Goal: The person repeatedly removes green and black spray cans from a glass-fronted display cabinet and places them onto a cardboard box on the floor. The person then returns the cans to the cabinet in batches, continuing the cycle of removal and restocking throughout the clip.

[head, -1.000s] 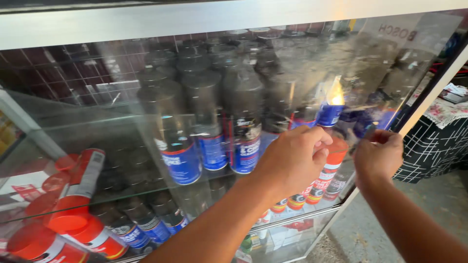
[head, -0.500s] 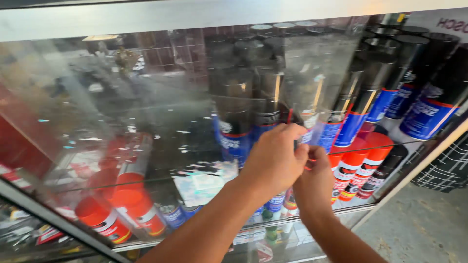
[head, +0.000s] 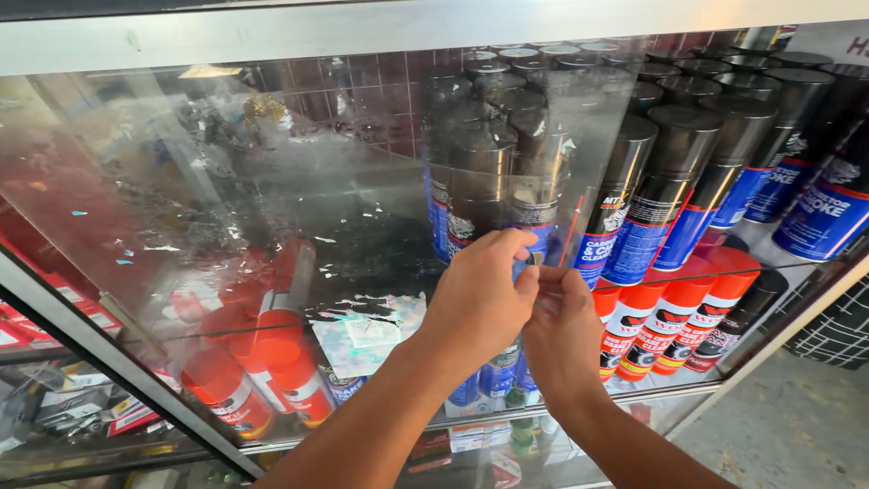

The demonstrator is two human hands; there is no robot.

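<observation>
1. The left hand (head: 478,303) and the right hand (head: 563,330) press together against the sliding glass door (head: 272,208) of a display cabinet, thumbs and fingertips meeting at its edge.
2. Both hands pinch at that glass edge (whether something thin sits between the fingers, I cannot tell).
3. At 12 o'clock from the hands, behind the glass, stand black-capped aerosol cans (head: 507,181) with blue labels.
4. At 3 o'clock stand red-capped spray cans (head: 674,312) on the glass shelf (head: 634,385).
5. At 9 o'clock lie more red-capped cans (head: 262,371), tipped over.
</observation>
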